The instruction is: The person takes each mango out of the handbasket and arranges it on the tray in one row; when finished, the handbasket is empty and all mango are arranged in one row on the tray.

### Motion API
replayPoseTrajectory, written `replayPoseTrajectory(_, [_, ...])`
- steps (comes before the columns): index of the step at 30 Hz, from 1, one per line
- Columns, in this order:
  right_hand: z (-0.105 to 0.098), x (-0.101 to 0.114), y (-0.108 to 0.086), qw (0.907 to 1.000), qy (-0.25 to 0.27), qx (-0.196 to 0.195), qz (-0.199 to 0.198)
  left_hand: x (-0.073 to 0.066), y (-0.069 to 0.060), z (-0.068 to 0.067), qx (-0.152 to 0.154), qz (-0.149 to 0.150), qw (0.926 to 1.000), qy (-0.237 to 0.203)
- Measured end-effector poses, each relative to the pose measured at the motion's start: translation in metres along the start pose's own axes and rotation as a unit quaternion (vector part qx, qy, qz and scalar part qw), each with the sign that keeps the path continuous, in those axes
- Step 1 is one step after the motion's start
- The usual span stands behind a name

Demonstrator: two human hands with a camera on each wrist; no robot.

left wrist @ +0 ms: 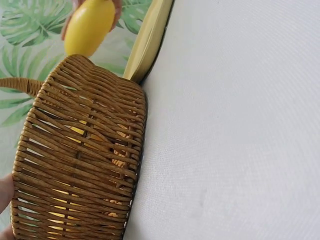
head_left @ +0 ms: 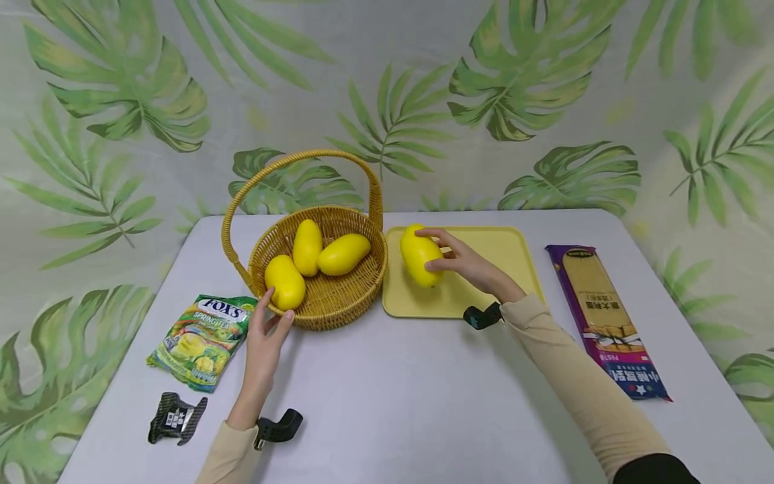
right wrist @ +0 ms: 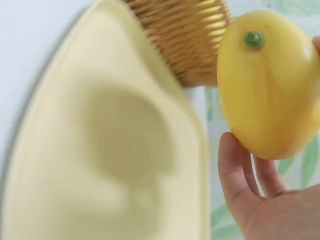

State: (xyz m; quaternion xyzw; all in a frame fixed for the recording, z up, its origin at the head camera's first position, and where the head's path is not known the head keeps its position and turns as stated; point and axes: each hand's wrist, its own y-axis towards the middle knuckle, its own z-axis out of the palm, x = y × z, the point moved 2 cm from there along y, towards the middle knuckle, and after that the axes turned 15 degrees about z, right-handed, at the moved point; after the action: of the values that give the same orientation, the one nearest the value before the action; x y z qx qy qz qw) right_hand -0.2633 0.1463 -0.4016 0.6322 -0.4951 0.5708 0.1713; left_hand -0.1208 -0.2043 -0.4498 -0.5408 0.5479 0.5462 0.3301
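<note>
A yellow mango (head_left: 421, 255) is in my right hand (head_left: 468, 261), held between thumb and fingers above the yellow tray (head_left: 484, 296). The right wrist view shows the same mango (right wrist: 270, 85) with a green stem spot, its shadow falling on the tray. My left hand (head_left: 265, 343) touches the near left rim of the wicker basket (head_left: 338, 309), fingers spread, close to a mango (head_left: 285, 282) inside. Two more mangoes, one upright (head_left: 307, 247) and one slanted (head_left: 345, 255), lie in the basket. In the left wrist view, fingertips (left wrist: 5, 192) show at the basket's edge.
The basket's tall handle (head_left: 314, 154) arches above it. On the left lie a green FOX'S candy bag (head_left: 202, 343) and a small black packet (head_left: 175, 418). A purple pasta packet (head_left: 607, 319) lies at right. A leaf-patterned cloth (head_left: 399, 121) hangs behind the white table (head_left: 411, 403).
</note>
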Motion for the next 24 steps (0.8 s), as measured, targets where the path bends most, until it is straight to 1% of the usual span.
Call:
replayPoseTrajectory(5, [0.006, -0.017, 0.005, 0.9994, 0.008, -0.03, 0.012, 0.001, 0.0, 0.0, 0.0, 0.001, 1.0, -0.003])
replayPoseTrajectory(9, [0.015, -0.023, 0.011, 0.9988, 0.014, -0.045, 0.015, 0.001, 0.0, 0.0, -0.001, 0.0, 1.0, -0.003])
replayPoseTrajectory(12, [0.022, -0.023, 0.016, 0.9985, 0.01, -0.053, 0.013, 0.002, 0.001, 0.0, -0.001, -0.002, 1.0, 0.0])
replayPoseTrajectory(18, [0.032, -0.019, 0.024, 0.9975, -0.014, -0.068, 0.009, 0.004, 0.001, 0.001, -0.002, 0.0, 1.0, 0.007])
replayPoseTrajectory(20, [0.035, -0.017, 0.026, 0.997, -0.021, -0.074, 0.011, 0.004, 0.001, 0.001, -0.004, 0.001, 1.0, 0.008])
replayPoseTrajectory(24, [0.039, -0.016, 0.029, 0.9954, -0.047, -0.079, 0.028, 0.005, 0.001, 0.001, -0.008, 0.003, 0.9999, 0.007])
